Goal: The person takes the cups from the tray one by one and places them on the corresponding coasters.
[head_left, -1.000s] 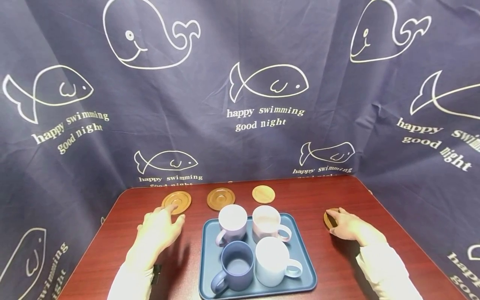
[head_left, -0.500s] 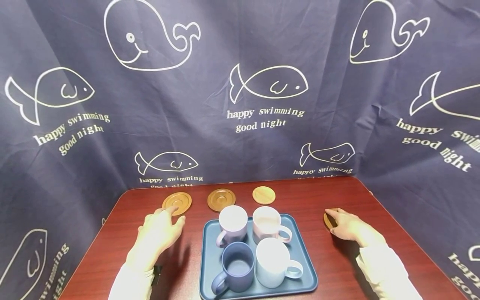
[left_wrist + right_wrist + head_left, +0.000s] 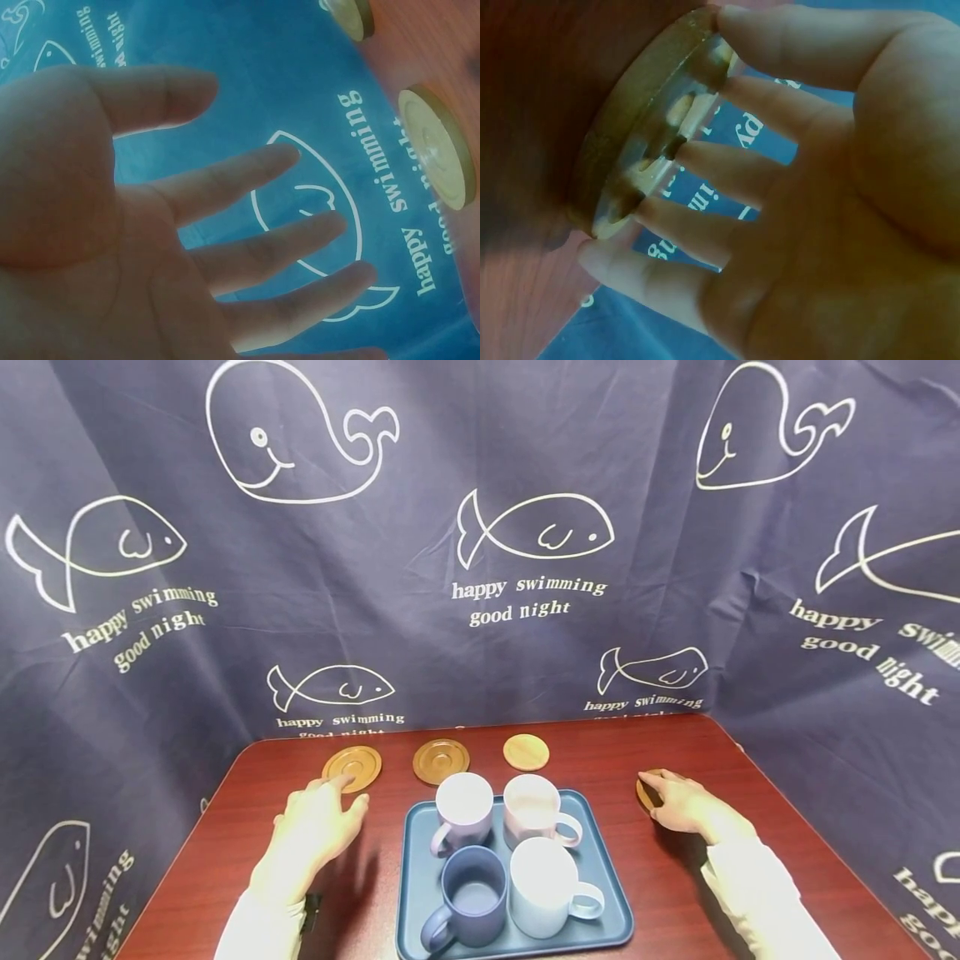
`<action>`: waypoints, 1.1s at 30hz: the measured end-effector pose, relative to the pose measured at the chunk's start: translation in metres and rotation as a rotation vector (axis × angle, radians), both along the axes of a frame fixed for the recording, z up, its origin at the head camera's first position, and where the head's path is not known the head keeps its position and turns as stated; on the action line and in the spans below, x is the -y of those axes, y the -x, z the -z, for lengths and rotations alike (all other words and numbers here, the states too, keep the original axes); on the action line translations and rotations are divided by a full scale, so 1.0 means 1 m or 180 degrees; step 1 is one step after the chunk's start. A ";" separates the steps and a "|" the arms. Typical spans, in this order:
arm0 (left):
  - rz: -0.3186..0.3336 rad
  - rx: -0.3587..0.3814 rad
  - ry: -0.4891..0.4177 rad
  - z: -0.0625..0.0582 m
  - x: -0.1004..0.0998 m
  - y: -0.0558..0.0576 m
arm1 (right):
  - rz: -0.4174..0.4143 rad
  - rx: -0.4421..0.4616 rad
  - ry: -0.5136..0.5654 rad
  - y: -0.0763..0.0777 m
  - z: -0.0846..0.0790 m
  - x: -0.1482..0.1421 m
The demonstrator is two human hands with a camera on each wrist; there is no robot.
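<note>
My left hand (image 3: pixel 317 822) hovers over the table's left side with its fingers spread and nothing in them. Its index fingertip overlaps the near edge of a wooden saucer-like coaster (image 3: pixel 362 764) in the head view. In the left wrist view the fingers stand apart from a coaster (image 3: pixel 439 146). On the right, the fairly straight fingers of my right hand (image 3: pixel 693 806) rest on a round wooden coaster (image 3: pixel 643 794), largely hidden under them. From the right wrist, the thumb and little finger meet opposite ends of this coaster's rim (image 3: pixel 641 112), with the other fingertips on its face.
A blue tray (image 3: pixel 607 927) between the hands bears a lavender mug (image 3: pixel 465 802), a pale pink mug (image 3: pixel 531 806), a dark blue mug (image 3: pixel 474 897) and a pale blue mug (image 3: pixel 543 889). Behind it lie two coasters, one ridged (image 3: pixel 441 762), one plain (image 3: pixel 527 752). Printed cloth (image 3: pixel 420 652) surrounds the table.
My right hand and the coaster under it have shifted slightly left and away from me. The left hand, tray and mugs stay in place.
</note>
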State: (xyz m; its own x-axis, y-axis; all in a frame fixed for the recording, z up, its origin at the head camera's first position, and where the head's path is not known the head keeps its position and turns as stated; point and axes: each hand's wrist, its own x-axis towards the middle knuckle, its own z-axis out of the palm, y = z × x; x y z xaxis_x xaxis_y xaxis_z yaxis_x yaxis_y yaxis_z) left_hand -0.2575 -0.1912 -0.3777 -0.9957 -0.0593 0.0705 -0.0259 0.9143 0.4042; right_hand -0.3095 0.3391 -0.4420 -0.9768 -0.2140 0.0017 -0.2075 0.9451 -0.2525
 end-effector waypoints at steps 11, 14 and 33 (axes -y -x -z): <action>0.0010 0.0004 0.0013 0.001 -0.001 0.001 | -0.0050 0.0053 -0.0036 0.018 0.001 0.008; 0.0014 -0.0007 0.0011 0.001 -0.001 0.001 | -0.0111 0.0022 -0.0056 0.024 0.001 0.010; 0.0008 -0.0043 0.0054 0.005 0.002 0.004 | -0.0194 0.0064 -0.0178 0.064 0.004 0.022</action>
State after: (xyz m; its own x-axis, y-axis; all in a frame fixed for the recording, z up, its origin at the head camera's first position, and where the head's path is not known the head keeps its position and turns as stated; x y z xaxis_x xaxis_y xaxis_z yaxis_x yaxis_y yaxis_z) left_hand -0.2610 -0.1931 -0.3830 -0.9948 -0.0555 0.0851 -0.0181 0.9211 0.3888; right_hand -0.3731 0.3175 -0.4462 -0.9617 -0.2723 -0.0312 -0.2606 0.9436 -0.2044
